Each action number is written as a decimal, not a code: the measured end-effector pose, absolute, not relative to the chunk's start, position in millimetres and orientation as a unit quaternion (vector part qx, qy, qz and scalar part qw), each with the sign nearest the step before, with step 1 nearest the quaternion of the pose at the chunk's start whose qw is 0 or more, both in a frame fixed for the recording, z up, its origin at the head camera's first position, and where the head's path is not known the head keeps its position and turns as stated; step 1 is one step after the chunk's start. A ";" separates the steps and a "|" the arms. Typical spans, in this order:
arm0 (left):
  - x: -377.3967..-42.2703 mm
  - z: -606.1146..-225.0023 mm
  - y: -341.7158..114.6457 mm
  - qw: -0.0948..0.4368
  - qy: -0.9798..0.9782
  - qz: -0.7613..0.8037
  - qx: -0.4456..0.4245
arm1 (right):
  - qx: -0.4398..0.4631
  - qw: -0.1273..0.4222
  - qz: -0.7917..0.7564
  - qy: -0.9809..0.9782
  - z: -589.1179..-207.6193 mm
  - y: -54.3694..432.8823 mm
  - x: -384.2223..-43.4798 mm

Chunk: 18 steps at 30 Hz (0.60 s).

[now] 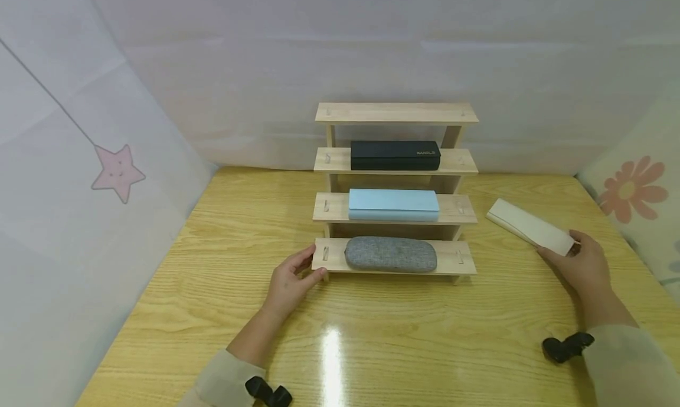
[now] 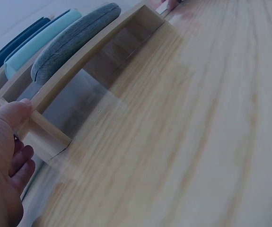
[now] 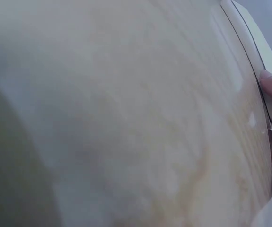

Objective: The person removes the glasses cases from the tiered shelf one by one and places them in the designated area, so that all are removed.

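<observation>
A tiered wooden display rack (image 1: 395, 112) stands on the table, holding a black glasses case (image 1: 395, 156), a light blue glasses case (image 1: 393, 205) and a grey fabric glasses case (image 1: 391, 254) on its lower three shelves. My left hand (image 1: 289, 280) grips the left end of the lowest shelf; in the left wrist view the thumb (image 2: 20, 112) lies at the shelf's corner. Off to the right, a cream glasses case (image 1: 531, 225) lies slanted on the table. My right hand (image 1: 583, 264) holds its near end, thumb along the front side (image 3: 249, 47), with the other fingers partly hidden behind it.
The top shelf bears no case. A wood-grain table (image 1: 239, 218) carries everything, with a pale cloth (image 1: 265, 71) hanging behind and at both sides. Dark wrist cameras (image 1: 567, 347) sit on both cuffs.
</observation>
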<state>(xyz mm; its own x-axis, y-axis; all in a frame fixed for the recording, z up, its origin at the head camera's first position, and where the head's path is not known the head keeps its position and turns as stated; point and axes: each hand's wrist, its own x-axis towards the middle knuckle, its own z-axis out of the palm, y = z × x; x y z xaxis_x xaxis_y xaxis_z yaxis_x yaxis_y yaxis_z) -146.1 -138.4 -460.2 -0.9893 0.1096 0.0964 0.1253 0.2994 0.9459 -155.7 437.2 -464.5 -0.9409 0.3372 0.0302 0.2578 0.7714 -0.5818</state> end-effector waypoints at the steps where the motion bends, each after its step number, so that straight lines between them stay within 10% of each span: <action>1: -145.9 -460.1 -138.5 0.007 -0.806 -0.588 -0.073 | -0.161 0.065 0.296 -0.939 -464.1 437.0 -155.0; 18: -146.2 -462.8 -138.2 0.022 -0.805 -0.587 -0.081 | -0.235 0.043 0.349 -0.906 -455.6 431.2 -155.8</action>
<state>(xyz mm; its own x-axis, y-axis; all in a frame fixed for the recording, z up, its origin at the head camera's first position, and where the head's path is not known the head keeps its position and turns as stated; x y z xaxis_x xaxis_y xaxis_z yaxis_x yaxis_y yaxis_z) -146.2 -138.2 -462.8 -0.9859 0.1042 0.1310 0.1567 0.2980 0.9416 -155.8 431.2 -455.6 -0.8858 0.4559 -0.0866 0.3961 0.6454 -0.6531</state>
